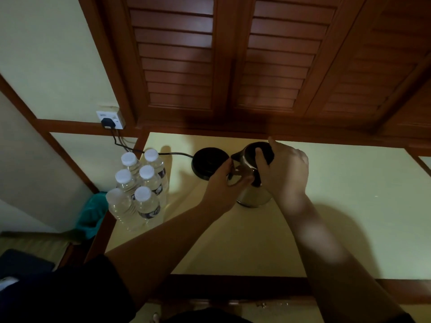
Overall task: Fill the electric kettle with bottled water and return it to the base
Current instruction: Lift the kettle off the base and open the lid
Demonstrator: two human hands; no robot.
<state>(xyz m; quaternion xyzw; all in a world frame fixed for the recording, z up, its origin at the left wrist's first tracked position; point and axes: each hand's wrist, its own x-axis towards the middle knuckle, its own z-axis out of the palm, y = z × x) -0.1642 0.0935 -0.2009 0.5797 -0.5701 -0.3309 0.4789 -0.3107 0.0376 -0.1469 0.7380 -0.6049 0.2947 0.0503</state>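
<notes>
Pale tabletop (pixel 338 206): our kettle (pixel 253 180) stands off its base (pixel 207 163); right hand (pixel 283 170) grips the lid, left hand (pixel 225 183) clasps the body. Opening step (water bottles (pixel 140 185) come next).

left hand (pixel 225 183) fingers curled, pinching; right hand (pixel 283 169) curled, gripping.

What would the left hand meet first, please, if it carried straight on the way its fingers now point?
The left hand points up and right, already at the shiny steel electric kettle, so it would press into the kettle's side. The round black base lies beside that line, though depth is unclear.
</notes>
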